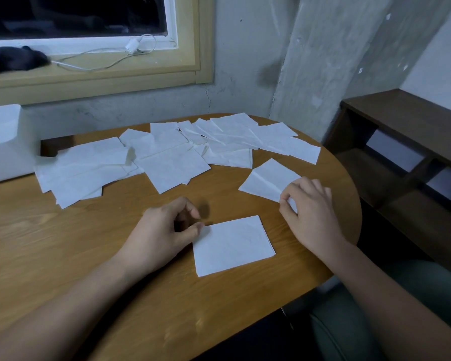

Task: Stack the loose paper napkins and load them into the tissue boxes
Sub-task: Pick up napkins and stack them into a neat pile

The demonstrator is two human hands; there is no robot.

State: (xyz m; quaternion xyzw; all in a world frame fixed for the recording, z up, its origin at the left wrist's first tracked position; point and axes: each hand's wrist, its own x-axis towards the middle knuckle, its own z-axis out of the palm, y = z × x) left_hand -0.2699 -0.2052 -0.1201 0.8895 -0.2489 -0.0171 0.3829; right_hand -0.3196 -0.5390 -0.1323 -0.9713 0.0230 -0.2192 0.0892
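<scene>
**While napkins lie loose: table stock, largest item first**

Since everything listed rests on it, item one is the rounded oak-grain wooden table (pixel 63 243).

Item 2. White rectangular tissue box (pixel 5 144), at the table's far left, partly out of frame. Its opening shows only as a pale curve, and its contents cannot be told.

Item 3. Spread of loose white paper napkins (pixel 167 162), overlapping in disorder across the far half of the table and reaching up to the box. Creased, with some corners lifted.

Item 4. Small squared stack of white napkins (pixel 232 246), near the front edge, between the two hands. Edges roughly aligned; apparently only a few sheets deep.

Item 5. Single creased white napkin (pixel 266 181), apart from the spread, beyond and right of the stack.

Item 6. Right hand (pixel 310 204): thumb and fingers closed in a pinch on the single napkin's near corner.

Item 7. Left hand (pixel 162 230): fingers loosely curled, gripping nothing. The thumb tip is at the stack's far left corner; whether it touches cannot be told.

Handling note. Judged feather-light, limp and easily creased or torn, with sheets likely to slide over one another. Best taken one at a time by a corner in a light pinch, then laid flat and squared. The finished stack probably wants both hands at opposite sides, lest it fan out on the way to the box.
</scene>
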